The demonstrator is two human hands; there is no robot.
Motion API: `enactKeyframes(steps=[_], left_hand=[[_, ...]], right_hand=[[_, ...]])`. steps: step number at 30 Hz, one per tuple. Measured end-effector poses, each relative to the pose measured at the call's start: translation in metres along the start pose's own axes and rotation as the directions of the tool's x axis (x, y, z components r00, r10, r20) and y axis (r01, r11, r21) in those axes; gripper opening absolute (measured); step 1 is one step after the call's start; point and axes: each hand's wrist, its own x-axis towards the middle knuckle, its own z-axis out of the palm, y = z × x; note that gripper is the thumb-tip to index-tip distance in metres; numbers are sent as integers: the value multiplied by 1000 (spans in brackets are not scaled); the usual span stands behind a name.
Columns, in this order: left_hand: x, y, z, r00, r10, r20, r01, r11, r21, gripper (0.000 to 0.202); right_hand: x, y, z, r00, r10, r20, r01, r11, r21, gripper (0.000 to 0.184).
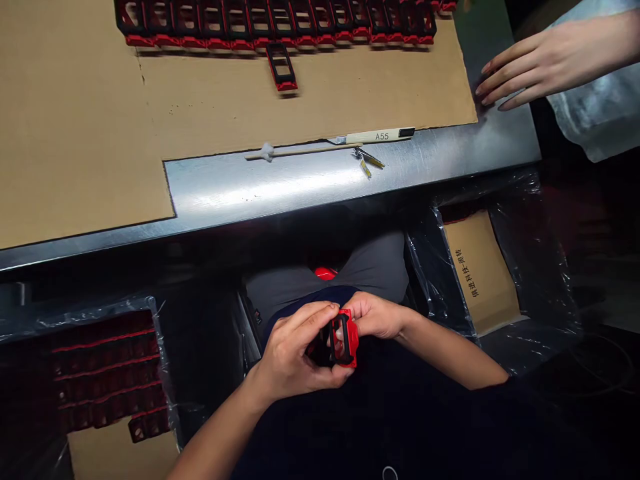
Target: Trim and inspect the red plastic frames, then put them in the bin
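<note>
Above my lap I hold a small red-and-black rectangular plastic frame (345, 340). My left hand (295, 347) wraps round it from the left, thumb at the lower edge and fingers along the top. With bent fingers my right hand (374, 315) grips its upper right side, and a fingertip shows through the opening. The frame's left part is hidden in my left palm. On the cardboard (210, 100) ahead, a similar single frame (282, 67) lies just in front of a long row of such frames (280, 20).
Along the metal table edge (300, 180) lie a brush marked A55 (380, 136), a stick with a white tuft (305, 151) and a nail clipper (369, 160). Another person's hand (545, 67) rests at upper right. Plastic-lined boxes stand either side; the left holds frames (110, 380), the right cardboard (480, 273).
</note>
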Motion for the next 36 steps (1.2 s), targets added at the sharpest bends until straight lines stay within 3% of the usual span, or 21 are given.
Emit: enactKeyframes(steps=[6,15,27,32,36], left_hand=[[1,1,0,1000,6,-5,-7,1000,-7,76],[3,3,-3,1000,0,30,-1,1000,24,69],[2,3,-1,1000,16,23,-16,999,28,70],[2,3,-2,1000,7,23,-8,999,36,67],[0,1,-2,1000,15,-13,-15,1000,22,69]], right_hand=[[0,3,-7,1000,-11,17,11,1000,-29,46],[1,-1,4,999,6,-40,-7,999,-32,39],[3,7,-13,990,28,138,-35,998,50,52],[2,1,-3,1000,20,20,-20,1000,15,41],[1,-1,-4,997,17,76,-18,1000,10,45]])
